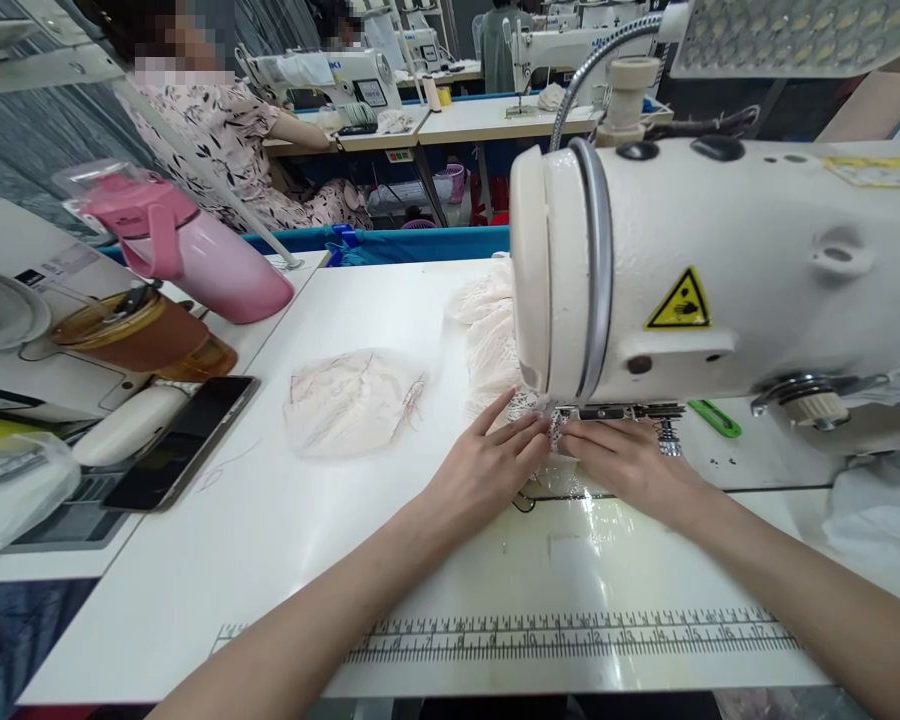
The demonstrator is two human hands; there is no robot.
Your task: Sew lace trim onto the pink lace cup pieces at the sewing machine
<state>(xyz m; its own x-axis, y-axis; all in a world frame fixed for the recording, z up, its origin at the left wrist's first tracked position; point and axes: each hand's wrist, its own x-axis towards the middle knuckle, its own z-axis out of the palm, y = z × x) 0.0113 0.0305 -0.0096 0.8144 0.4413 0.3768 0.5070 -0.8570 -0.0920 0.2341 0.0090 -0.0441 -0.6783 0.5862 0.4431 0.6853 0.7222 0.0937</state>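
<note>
At the needle area of the white sewing machine [750, 230], my left hand [491, 460] lies with its fingers stretched over pale lace-edged fabric [487, 340]. Most of that gathered fabric spreads behind the hand, partly hidden by the machine head. Close by on the other side of the needle, my right hand [626, 460] rests with flat, extended fingers against the edge of the same fabric. Both sets of fingertips are beside the presser foot, which is largely covered. To the left, a thin pale fabric piece [345, 405] with loose reddish threads lies on the table.
A phone [184, 440], an amber cup [150, 335] and a tipped-looking pink bottle [195, 245] stand or lie at the left. Green thread snips [716, 418] are under the machine arm. A printed ruler [532, 638] runs along the front edge. A person [217, 140] sits beyond.
</note>
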